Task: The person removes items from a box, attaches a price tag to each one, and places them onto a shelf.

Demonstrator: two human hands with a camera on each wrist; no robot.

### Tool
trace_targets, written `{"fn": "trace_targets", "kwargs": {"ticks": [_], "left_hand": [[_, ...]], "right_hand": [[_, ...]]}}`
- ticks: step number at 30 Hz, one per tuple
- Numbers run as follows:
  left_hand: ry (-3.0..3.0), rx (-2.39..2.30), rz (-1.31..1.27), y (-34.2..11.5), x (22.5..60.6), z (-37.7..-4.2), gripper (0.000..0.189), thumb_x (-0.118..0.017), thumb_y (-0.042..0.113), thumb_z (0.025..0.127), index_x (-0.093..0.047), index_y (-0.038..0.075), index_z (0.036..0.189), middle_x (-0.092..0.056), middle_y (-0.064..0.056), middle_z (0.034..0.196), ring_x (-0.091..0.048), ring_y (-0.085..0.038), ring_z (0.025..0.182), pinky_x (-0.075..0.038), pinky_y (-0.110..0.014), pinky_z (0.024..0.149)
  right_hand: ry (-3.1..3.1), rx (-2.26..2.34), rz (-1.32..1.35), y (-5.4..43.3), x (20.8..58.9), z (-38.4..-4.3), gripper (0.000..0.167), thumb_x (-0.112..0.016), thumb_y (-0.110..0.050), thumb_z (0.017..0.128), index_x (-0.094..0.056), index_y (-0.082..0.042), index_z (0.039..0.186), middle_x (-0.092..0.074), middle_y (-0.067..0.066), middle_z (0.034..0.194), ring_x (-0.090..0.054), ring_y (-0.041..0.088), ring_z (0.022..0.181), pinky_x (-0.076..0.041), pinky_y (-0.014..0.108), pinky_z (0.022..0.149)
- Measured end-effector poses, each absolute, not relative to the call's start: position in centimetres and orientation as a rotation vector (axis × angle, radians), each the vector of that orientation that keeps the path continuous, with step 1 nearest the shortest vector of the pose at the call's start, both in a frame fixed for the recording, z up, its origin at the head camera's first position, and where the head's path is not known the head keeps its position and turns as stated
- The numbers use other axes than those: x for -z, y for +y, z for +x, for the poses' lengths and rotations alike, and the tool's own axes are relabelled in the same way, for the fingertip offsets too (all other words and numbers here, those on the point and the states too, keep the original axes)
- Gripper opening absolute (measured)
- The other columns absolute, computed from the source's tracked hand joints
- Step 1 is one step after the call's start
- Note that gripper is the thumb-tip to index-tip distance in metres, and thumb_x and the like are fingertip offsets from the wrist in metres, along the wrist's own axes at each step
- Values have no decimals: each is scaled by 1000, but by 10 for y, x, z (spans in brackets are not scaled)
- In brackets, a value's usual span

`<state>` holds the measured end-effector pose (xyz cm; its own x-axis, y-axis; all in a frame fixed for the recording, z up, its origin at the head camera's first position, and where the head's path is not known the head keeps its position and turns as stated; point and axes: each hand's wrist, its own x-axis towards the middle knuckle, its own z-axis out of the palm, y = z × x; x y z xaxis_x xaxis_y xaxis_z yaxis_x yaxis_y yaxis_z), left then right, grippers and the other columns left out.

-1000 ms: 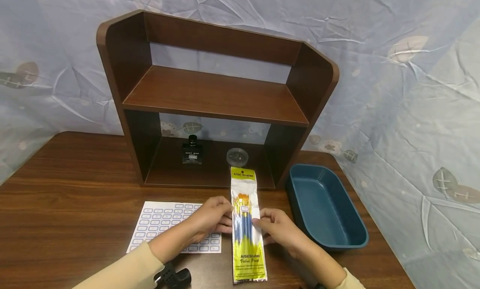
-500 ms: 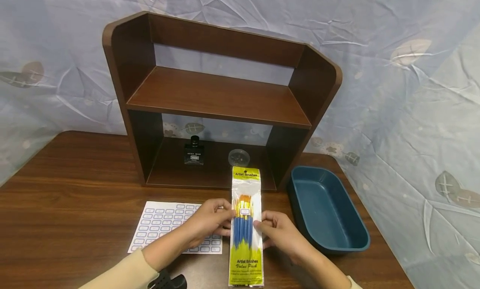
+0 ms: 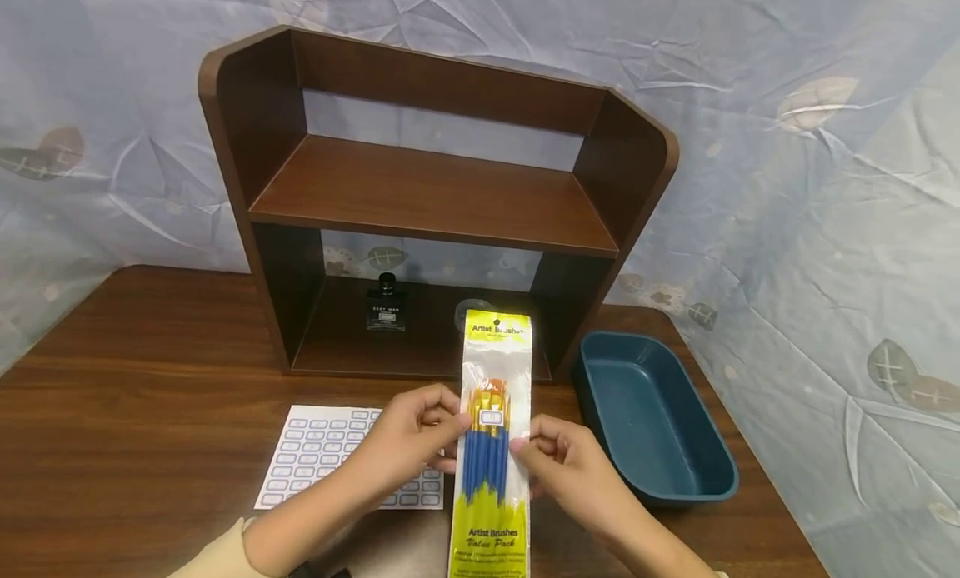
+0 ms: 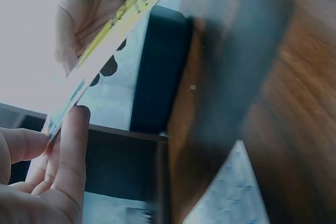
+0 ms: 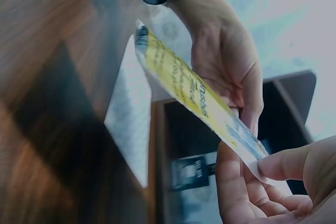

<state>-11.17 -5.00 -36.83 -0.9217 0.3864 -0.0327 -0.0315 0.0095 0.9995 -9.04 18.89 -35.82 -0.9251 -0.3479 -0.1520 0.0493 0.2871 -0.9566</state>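
A flat packet of artist brushes [image 3: 487,461], clear and yellow with blue-handled brushes inside, is held up between both hands. My left hand [image 3: 416,436] pinches its left edge between thumb and fingers, and my right hand [image 3: 566,465] pinches the right edge. On the front of the packet, over the brush ferrules, is a small blue-bordered label [image 3: 491,417]. Both wrist views show the packet [image 4: 100,51] edge-on, raised off the table, thumb on one face and fingers behind. A sheet of blue-bordered labels [image 3: 315,445] lies under my left forearm, partly hidden by it.
A brown two-tier shelf [image 3: 431,191] stands at the back of the wooden table [image 3: 112,420]. On its lower level are a black perfume bottle [image 3: 386,305] and a round clear container [image 3: 467,310], partly covered by the packet. A blue plastic bin [image 3: 656,420] sits at the right.
The packet has risen and come nearer the head camera, its top now overlapping the round container. Both hands keep their pinch on its edges and lift with it.
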Motion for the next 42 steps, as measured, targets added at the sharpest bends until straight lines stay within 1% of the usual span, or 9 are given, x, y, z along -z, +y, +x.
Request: {"fn": "trace_targets", "kwargs": {"ticks": [4,9,14,18,21,26,29,33,42], "left_hand": [[2057,-1982,397,-52,357,-103,23,-67,17,103,-61,-5,109,-73,-13,92,-68,-16,76,-66,-35,68],[2120,-1991,453,-55,346,-94,24,-68,18,102,-63,-4,108,-73,-16,93,-70,-16,73,-65,-32,66],[2140,-2045,509,-57,333,-95,23,-68,17,102,-64,-5,107,-75,-20,95,-74,-17,73,-66,-33,67],[2148,-2099,517,-58,317,-100,22,-69,16,102,-65,-5,107,-75,-20,92,-75,-19,72,-66,-34,69],[2167,-2119,520,-59,302,-104,21,-68,16,102,-66,-4,109,-74,-19,92,-74,-20,74,-67,-34,72],[2296,-2105,543,-62,277,-114,18,-67,15,103,-68,-1,113,-75,-18,95,-75,-20,76,-66,-32,73],[2389,-2084,539,-64,264,-122,18,-67,15,103,-69,0,113,-76,-17,96,-74,-20,76,-66,-30,72],[2463,-2076,527,-67,251,-133,18,-67,15,103,-69,1,113,-75,-17,97,-74,-21,75,-66,-29,71],[2536,-2097,498,-75,226,-155,21,-67,16,103,-69,-3,113,-74,-20,99,-71,-18,72,-64,-25,69]], "right_hand": [[2236,1694,-335,186,347,-83,32,-63,-19,105,-64,11,117,-77,25,102,-76,14,80,-65,31,70],[2261,1716,-416,183,338,-77,31,-63,-16,105,-64,12,118,-75,29,102,-76,12,81,-65,29,71],[2338,1730,-467,182,325,-77,29,-64,-16,105,-65,10,117,-76,25,100,-74,12,81,-65,28,72],[2457,1733,-491,180,305,-82,23,-66,-17,104,-68,5,110,-74,17,91,-65,9,71,-58,24,63],[2533,1718,-497,178,289,-87,21,-66,-18,104,-69,2,107,-72,13,87,-59,10,66,-52,23,59],[2545,1712,-491,175,267,-103,24,-65,-20,105,-68,2,112,-76,16,96,-67,15,77,-59,24,68],[2536,1720,-472,171,258,-114,26,-64,-21,105,-68,2,117,-77,18,105,-73,20,85,-65,29,76],[2550,1719,-462,164,247,-129,25,-64,-20,105,-69,1,117,-78,18,107,-75,21,87,-66,33,77],[2562,1729,-482,152,224,-155,25,-63,-19,106,-70,1,117,-79,17,107,-74,19,84,-66,32,78]]}}
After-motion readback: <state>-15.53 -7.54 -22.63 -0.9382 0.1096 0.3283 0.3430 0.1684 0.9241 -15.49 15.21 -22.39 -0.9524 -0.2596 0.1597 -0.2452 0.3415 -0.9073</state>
